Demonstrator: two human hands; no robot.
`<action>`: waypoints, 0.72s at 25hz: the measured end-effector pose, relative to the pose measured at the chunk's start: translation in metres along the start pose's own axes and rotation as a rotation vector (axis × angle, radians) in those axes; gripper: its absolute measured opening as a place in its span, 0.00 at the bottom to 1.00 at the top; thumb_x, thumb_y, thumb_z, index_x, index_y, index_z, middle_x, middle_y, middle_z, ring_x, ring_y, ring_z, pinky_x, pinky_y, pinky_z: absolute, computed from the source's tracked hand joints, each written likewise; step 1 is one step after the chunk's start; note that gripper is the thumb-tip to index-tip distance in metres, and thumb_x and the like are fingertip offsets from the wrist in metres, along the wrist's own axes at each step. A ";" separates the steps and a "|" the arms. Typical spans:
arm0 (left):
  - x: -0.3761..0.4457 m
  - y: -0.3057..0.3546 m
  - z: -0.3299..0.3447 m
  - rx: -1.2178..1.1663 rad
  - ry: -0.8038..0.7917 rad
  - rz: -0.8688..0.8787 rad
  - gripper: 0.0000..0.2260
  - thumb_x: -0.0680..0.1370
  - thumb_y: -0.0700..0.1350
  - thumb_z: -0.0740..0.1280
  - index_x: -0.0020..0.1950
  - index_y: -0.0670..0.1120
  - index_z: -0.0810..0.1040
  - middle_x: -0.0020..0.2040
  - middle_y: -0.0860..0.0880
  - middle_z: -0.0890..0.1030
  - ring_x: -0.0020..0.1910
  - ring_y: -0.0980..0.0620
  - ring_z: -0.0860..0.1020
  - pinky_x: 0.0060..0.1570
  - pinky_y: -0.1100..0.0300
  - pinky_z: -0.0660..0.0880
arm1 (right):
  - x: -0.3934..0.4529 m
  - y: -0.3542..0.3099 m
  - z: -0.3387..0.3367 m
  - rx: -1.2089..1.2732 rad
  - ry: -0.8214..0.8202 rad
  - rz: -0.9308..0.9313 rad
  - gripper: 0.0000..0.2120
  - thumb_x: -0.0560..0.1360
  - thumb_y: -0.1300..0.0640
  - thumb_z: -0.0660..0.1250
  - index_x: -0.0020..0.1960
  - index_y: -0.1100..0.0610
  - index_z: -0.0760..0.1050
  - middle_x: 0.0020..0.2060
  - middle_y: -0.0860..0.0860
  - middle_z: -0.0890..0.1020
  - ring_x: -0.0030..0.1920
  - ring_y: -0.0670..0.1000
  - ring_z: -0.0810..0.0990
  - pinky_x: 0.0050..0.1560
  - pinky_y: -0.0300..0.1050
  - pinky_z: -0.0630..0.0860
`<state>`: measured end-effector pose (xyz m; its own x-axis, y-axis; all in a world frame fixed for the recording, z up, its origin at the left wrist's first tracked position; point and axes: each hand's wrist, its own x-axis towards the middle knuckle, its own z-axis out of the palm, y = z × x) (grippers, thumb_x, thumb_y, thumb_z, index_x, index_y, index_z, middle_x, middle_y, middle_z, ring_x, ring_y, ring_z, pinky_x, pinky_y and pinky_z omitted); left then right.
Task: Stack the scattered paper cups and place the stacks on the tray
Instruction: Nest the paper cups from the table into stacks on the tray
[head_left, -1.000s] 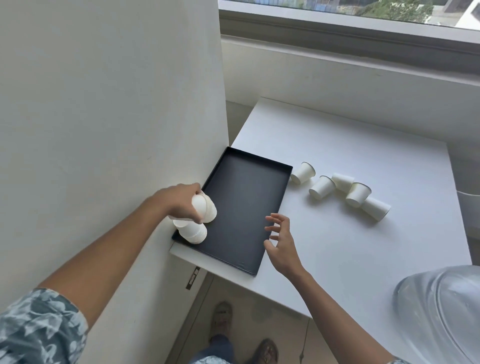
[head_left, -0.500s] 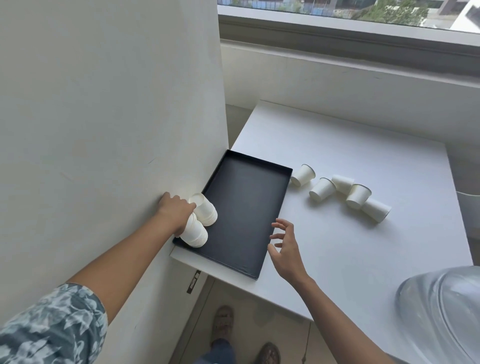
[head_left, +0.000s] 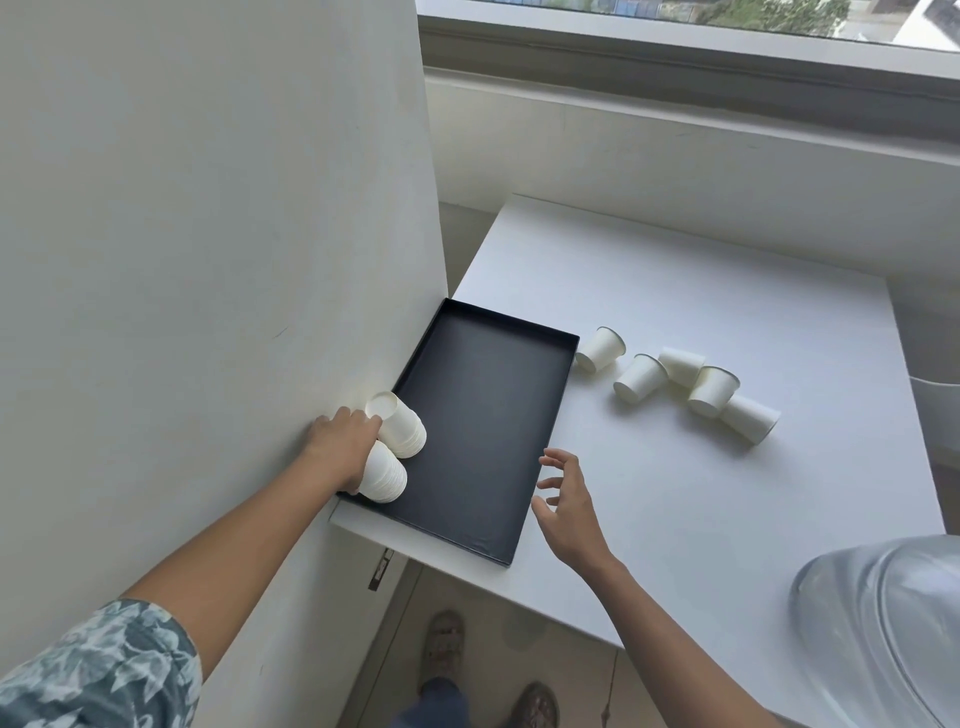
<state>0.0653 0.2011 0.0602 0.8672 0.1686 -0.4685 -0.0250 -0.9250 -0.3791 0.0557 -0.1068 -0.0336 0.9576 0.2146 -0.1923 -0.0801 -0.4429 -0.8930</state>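
White paper-cup stacks (head_left: 395, 447) now lie in the black tray's (head_left: 483, 421) near-left corner against the wall (head_left: 208, 234), the left hand (head_left: 340, 447) still grasping them; the right hand (head_left: 566, 499) hovers with fingers spread, five loose cups (head_left: 675, 382) beyond.

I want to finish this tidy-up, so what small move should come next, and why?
Probably let the left hand release the two cup stacks resting on the tray, then reach the open right hand toward the five loose cups on the table.
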 end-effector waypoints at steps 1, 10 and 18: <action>0.000 0.002 -0.001 -0.025 0.022 -0.040 0.36 0.67 0.60 0.77 0.67 0.49 0.65 0.64 0.49 0.72 0.64 0.49 0.70 0.58 0.56 0.70 | 0.003 0.002 -0.002 -0.006 -0.007 0.005 0.26 0.77 0.64 0.65 0.66 0.42 0.62 0.64 0.42 0.72 0.56 0.43 0.78 0.56 0.42 0.76; 0.027 0.043 -0.024 -0.271 0.433 -0.099 0.33 0.71 0.74 0.62 0.59 0.47 0.70 0.55 0.49 0.74 0.54 0.47 0.73 0.49 0.54 0.71 | 0.075 0.022 -0.066 -0.187 0.191 0.087 0.25 0.74 0.66 0.68 0.69 0.59 0.66 0.65 0.53 0.72 0.60 0.56 0.75 0.59 0.47 0.72; 0.047 0.089 -0.036 -0.409 0.344 -0.018 0.27 0.76 0.69 0.60 0.61 0.47 0.70 0.57 0.49 0.74 0.57 0.47 0.73 0.53 0.52 0.71 | 0.164 0.017 -0.128 -0.583 0.301 0.193 0.36 0.73 0.52 0.74 0.75 0.58 0.62 0.70 0.57 0.68 0.71 0.61 0.65 0.70 0.57 0.65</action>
<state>0.1217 0.1142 0.0337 0.9804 0.1281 -0.1498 0.1280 -0.9917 -0.0103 0.2469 -0.1911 -0.0285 0.9831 -0.1292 -0.1296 -0.1757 -0.8635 -0.4728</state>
